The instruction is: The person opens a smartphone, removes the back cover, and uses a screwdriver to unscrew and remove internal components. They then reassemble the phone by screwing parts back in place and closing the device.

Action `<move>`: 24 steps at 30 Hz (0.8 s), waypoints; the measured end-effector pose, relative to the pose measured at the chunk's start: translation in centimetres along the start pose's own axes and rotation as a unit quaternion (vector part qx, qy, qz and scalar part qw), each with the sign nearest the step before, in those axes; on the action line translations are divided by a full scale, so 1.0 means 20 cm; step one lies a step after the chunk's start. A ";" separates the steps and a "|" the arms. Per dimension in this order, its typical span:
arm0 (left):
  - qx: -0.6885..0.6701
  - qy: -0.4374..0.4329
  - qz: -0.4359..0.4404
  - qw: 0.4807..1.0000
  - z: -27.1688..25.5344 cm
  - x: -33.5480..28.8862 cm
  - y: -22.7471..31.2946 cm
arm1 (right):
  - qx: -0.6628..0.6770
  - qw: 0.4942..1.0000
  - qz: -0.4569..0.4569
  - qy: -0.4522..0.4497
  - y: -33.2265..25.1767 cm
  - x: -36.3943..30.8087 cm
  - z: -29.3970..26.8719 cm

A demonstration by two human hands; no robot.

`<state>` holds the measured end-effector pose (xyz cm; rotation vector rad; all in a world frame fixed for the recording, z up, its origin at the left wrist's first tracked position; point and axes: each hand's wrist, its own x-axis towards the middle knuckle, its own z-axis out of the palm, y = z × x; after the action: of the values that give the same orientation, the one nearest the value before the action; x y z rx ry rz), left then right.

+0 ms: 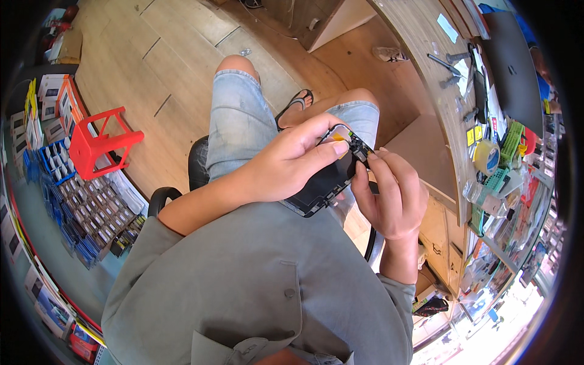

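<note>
Above my lap, my left hand [298, 155] grips a black phone screen assembly [323, 182], its inner side turned up. The thumb lies across the end with the small parts, near a yellowish patch. At that same end, the fingertips of my right hand [392, 191] are pinched together against the right edge. Whether they hold a small part there, I cannot make out. Flex cables and metal brackets run along the two ends of the assembly, and its middle is a flat dark sheet. The fingers under it are hidden.
To the right stands a wooden desk [420, 42] with a dark laptop [514, 67], a tape roll [486, 157], a clear bottle [485, 198] and green baskets [512, 143]. At left, a red stool [97, 146] stands beside a counter holding several small packs [97, 204].
</note>
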<state>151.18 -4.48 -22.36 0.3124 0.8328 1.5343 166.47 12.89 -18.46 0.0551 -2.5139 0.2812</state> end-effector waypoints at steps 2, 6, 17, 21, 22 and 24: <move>0.033 0.005 0.021 0.999 0.00 0.00 -0.03 | -0.010 1.000 0.003 -0.019 -0.02 -0.03 -0.02; 0.048 0.013 0.035 0.998 0.00 -0.01 -0.05 | -0.016 1.000 -0.003 0.004 -0.04 -0.06 0.00; 0.083 0.040 0.071 0.993 0.04 -0.02 -0.10 | -0.016 1.000 -0.003 -0.021 -0.06 -0.09 -0.01; 0.095 0.044 0.081 0.991 0.04 -0.02 -0.11 | -0.014 1.000 -0.004 -0.028 -0.06 -0.09 -0.02; 0.100 0.045 0.087 0.990 0.05 -0.02 -0.11 | -0.015 0.999 -0.005 -0.028 -0.06 -0.09 -0.02; 0.110 0.046 0.098 0.988 0.05 -0.01 -0.12 | -0.015 1.000 -0.006 -0.027 -0.06 -0.09 -0.02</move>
<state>153.66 -4.60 -23.18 0.5006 1.0734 1.6509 168.31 11.72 -18.99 0.0665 -2.5690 0.2392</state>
